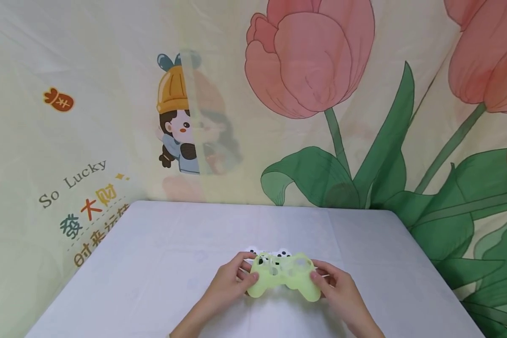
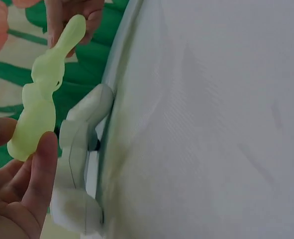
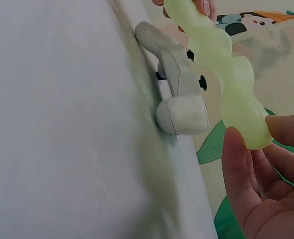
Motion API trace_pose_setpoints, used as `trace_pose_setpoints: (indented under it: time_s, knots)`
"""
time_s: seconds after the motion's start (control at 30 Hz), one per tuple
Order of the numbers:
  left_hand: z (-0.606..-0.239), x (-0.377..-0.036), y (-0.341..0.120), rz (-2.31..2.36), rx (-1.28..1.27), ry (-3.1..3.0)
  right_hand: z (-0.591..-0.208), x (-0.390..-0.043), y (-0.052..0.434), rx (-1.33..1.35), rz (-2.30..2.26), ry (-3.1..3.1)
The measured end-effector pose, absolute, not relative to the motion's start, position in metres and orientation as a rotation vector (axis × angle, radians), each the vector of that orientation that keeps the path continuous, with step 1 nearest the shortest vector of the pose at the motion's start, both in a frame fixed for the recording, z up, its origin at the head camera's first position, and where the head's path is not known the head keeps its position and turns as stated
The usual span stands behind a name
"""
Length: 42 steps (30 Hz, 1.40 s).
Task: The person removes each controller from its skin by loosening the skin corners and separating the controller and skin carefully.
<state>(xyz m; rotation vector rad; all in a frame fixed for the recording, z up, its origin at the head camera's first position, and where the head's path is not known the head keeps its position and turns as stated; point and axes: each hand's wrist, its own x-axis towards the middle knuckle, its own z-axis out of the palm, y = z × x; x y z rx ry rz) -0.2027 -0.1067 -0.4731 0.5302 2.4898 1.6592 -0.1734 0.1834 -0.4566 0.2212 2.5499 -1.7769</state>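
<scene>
Between both hands is a pale yellow-green silicone controller cover [image 1: 283,267], with round cut-outs through its face. My left hand [image 1: 232,277] pinches its left grip between thumb and fingers, and my right hand [image 1: 340,288] pinches the right grip the same way. Behind it on the table lies a white game controller [image 1: 283,252] with black buttons; the cover hides most of it in the head view. Both wrist views show the cover raised above the controller [image 2: 77,154], apart from it. Seen from the right wrist, black thumbsticks [image 3: 203,82] stick up from the controller.
A white cloth covers the table [image 1: 186,239]. Past its far edge hangs a curtain [image 1: 224,28] printed with tulips, leaves and a cartoon figure, and lettering runs down its left side.
</scene>
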Motion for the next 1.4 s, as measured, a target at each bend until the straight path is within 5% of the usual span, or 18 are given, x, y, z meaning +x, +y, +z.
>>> trace_pose_setpoints:
  time_s: [0.6, 1.4]
  knots:
    - [-0.463, -0.217, 0.011, 1.418, 0.707, 2.472, -0.468, -0.169, 0.303, 0.339, -1.416, 2.683]
    - [-0.467, -0.217, 0.042, 1.139, 0.682, 2.631, -0.480, -0.174, 0.320, 0.273, -1.219, 2.771]
